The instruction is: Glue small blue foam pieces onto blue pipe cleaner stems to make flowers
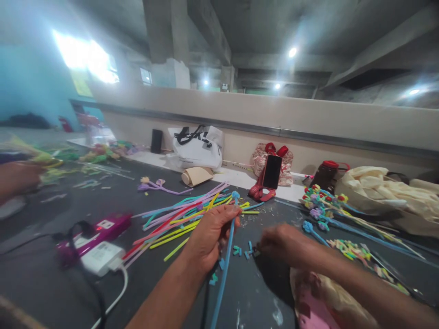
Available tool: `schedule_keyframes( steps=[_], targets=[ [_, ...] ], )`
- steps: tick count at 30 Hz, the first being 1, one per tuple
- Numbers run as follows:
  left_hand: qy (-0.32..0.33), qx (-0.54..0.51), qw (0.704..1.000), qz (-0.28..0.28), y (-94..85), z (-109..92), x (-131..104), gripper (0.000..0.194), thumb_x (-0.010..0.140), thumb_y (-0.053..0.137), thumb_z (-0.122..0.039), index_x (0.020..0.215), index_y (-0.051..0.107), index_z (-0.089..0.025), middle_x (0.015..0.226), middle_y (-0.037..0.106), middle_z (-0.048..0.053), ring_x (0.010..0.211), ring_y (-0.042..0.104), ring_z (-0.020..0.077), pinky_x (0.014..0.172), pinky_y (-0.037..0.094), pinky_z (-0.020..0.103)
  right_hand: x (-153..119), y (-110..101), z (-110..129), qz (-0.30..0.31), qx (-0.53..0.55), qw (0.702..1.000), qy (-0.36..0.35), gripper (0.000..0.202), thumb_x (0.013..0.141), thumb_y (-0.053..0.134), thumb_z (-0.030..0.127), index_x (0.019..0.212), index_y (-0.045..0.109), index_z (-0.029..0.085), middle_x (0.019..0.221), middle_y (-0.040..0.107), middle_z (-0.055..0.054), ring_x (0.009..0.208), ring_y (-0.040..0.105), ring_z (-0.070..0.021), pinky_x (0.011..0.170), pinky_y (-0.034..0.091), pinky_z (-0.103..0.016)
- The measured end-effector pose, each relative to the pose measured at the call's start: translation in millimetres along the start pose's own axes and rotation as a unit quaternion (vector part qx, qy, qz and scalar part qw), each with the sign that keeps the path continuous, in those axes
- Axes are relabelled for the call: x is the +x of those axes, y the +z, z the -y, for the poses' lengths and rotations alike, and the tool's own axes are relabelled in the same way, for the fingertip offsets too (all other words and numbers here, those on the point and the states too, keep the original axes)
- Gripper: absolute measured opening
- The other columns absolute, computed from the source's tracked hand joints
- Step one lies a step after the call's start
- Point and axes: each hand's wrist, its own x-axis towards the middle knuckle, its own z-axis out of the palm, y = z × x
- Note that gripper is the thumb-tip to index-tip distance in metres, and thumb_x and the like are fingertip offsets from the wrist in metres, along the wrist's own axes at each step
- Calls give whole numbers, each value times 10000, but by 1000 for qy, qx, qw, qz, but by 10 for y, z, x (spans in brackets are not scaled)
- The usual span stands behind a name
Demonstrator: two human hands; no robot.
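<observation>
Between the thumb and fingers of my left hand is a blue pipe cleaner. It stands nearly upright, with a small blue knotted head at its top and its long stem running down out of view. My right hand is low over the table on the right, smeared by motion, and its fingers are not clear. Just left of its fingertips lie short blue cut pieces. More small blue-green bits lie below my left hand. Behind that hand is a pile of coloured pipe cleaners.
A purple power strip with a white charger and cables is at left. Another person's hand is beyond it. A phone leans against a patterned bag. Pipe-cleaner flowers and cut pieces lie right.
</observation>
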Motion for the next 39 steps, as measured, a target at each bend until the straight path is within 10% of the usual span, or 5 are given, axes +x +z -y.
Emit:
schedule_keyframes(
  steps=[9,33,39],
  targets=[
    [-10,26,1000,1,49,41,-23,161,628,644,-275,635,578,-128,447,495,-55,305,348,0,290,198,105,88,33,207,-35,11,998,-58,255,741,439,131,925,604,197,871,640,-25,741,571,-124,641,387,-188],
    [25,95,995,12,37,117,-11,206,654,619,-354,647,532,-167,501,489,-65,417,406,45,412,288,158,386,284,321,-18,-31,999,-33,188,709,466,146,840,602,133,667,662,-91,576,592,-194,490,335,-235],
    [9,92,996,11,55,118,-25,206,683,597,-360,672,537,-164,566,553,-36,449,459,45,416,319,142,246,78,281,-48,75,996,-18,135,670,478,109,751,574,160,633,599,-4,552,516,-116,488,340,-189]
  ],
)
